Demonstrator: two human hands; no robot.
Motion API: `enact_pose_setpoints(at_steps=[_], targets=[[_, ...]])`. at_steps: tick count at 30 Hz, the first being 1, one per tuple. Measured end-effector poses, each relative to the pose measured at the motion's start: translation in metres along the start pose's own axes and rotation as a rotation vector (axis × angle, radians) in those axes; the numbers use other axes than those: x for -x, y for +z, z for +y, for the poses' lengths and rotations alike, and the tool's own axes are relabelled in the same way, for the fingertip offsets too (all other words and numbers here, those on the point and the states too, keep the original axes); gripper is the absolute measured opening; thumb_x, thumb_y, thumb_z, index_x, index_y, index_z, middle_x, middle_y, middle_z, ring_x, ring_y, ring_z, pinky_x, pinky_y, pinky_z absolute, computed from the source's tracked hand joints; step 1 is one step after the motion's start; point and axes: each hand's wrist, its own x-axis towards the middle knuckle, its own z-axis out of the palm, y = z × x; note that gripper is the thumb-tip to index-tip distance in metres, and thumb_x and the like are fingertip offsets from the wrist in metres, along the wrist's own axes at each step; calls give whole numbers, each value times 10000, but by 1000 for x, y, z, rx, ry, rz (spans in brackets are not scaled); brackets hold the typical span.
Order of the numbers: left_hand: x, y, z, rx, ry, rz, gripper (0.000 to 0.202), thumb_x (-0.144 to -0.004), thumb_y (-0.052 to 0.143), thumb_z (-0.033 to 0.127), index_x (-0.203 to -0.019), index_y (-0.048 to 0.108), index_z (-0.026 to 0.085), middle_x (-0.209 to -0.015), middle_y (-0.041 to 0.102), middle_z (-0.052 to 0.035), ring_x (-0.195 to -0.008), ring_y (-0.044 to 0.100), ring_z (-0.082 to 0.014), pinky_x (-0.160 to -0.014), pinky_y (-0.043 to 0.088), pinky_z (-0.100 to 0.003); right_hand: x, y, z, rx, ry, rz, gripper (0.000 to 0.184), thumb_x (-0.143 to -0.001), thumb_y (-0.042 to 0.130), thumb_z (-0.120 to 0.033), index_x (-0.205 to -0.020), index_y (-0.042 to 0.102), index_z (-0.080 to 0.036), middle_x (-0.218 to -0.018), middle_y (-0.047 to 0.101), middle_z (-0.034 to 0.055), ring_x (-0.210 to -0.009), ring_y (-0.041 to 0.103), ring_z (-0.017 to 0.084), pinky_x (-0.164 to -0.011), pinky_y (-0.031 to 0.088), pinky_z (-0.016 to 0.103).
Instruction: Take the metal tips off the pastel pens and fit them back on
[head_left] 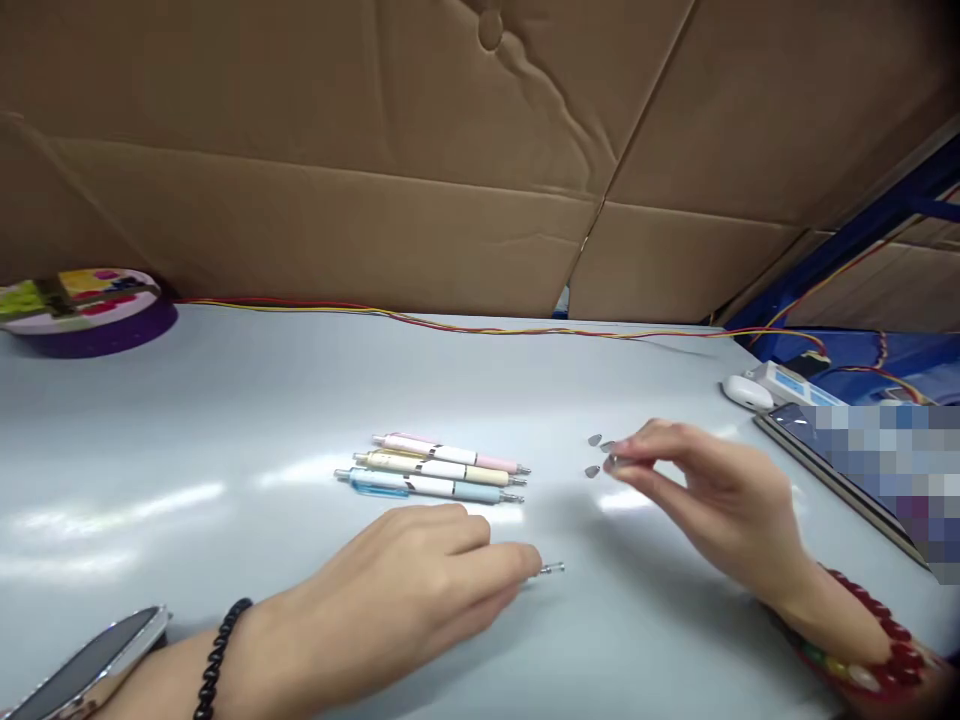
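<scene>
My left hand (435,590) is closed around a pen, with only its thin metal end (553,568) showing past the fingertips; the barrel is hidden. My right hand (697,480) pinches a small grey metal pen tip (616,461) between thumb and forefinger, a little above the table. Just left of those fingers lie loose metal pen tips (592,471), some partly covered by the hand. Beyond my left hand, a pink pen (450,453), a yellow pen (442,470) and a blue pen (435,487) lie side by side, their metal ends pointing right.
A purple-sided round box (97,335) stands at the back left of the grey table (285,380). Red and yellow wires (465,330) run along the rear edge, below cardboard (337,220). On the right are a white mouse-like object (748,391) and a pixelated device (862,470).
</scene>
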Motion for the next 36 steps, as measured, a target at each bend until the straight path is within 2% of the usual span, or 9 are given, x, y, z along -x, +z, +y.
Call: enact_pose_setpoints(at_steps=[1, 3, 9, 12, 21, 24, 26, 31, 36], targets=[[0, 1, -1, -123, 60, 20, 254, -907, 385, 135, -1037, 571, 247, -662, 565, 24, -564, 519, -128, -529, 374, -231, -4, -7, 4, 82, 44, 50, 60, -832, 614, -248, -883, 617, -218, -797, 666, 33, -719, 622, 170, -625, 499, 283], [1, 1, -4, -324, 172, 84, 290, -879, 377, 65, -1033, 566, 223, -616, 541, 23, -511, 482, -136, -498, 340, -258, -10, -19, 12, 222, 114, 24, 86, -831, 599, -275, -888, 629, -218, -842, 665, 37, -726, 618, 172, -608, 501, 277], [0, 0, -10, -494, 275, 195, 201, -850, 431, 43, -971, 559, 140, -605, 552, 15, -503, 472, -129, -489, 352, -273, -7, -23, 25, 385, 239, -421, 137, -840, 534, -250, -891, 658, -220, -838, 690, 34, -700, 637, 191, -598, 481, 281], [-2, -3, -12, -532, 259, 211, 196, -871, 411, 44, -947, 562, 143, -657, 592, -2, -541, 509, -128, -537, 394, -273, -3, -17, 29, 394, 268, -539, 176, -861, 492, -232, -928, 655, -232, -831, 693, 27, -676, 637, 188, -587, 467, 277], [-3, 3, -19, -591, 108, 195, 260, -880, 384, 44, -974, 574, 195, -935, 630, -51, -724, 556, -171, -651, 447, -304, -4, -17, 20, 458, 301, -576, 207, -868, 469, -238, -970, 641, -290, -902, 695, -4, -744, 639, 192, -640, 450, 279], [-3, 5, -22, -570, 50, 174, 188, -895, 446, 149, -1022, 570, 209, -1020, 603, -70, -820, 555, -204, -698, 460, -337, -5, -16, 18, 477, 317, -575, 202, -871, 465, -264, -974, 632, -312, -899, 695, -20, -737, 636, 189, -628, 445, 276], [-2, 3, -26, -563, 4, 170, 253, -887, 502, 284, -1132, 540, 233, -1131, 563, -103, -923, 548, -248, -737, 466, -376, -5, -16, 17, 479, 334, -577, 197, -866, 475, -280, -988, 622, -328, -842, 693, -30, -692, 630, 182, -599, 438, 269], [3, -11, -41, -432, -89, 24, 656, -832, 470, 578, -1402, 286, 308, -1472, 260, -131, -1283, 337, -345, -966, 347, -516, -5, -19, 16, 480, 345, -510, 219, -871, 478, -346, -1041, 608, -301, -802, 689, -6, -663, 624, 177, -593, 438, 264], [7, -16, -49, -346, -157, -156, 626, -901, 309, 572, -1446, 143, 315, -1514, 180, -68, -1379, 168, -306, -1063, 197, -549, -6, -21, 11, 439, 358, -399, 241, -898, 427, -390, -964, 621, -264, -660, 643, -14, -529, 561, 141, -505, 391, 243]])
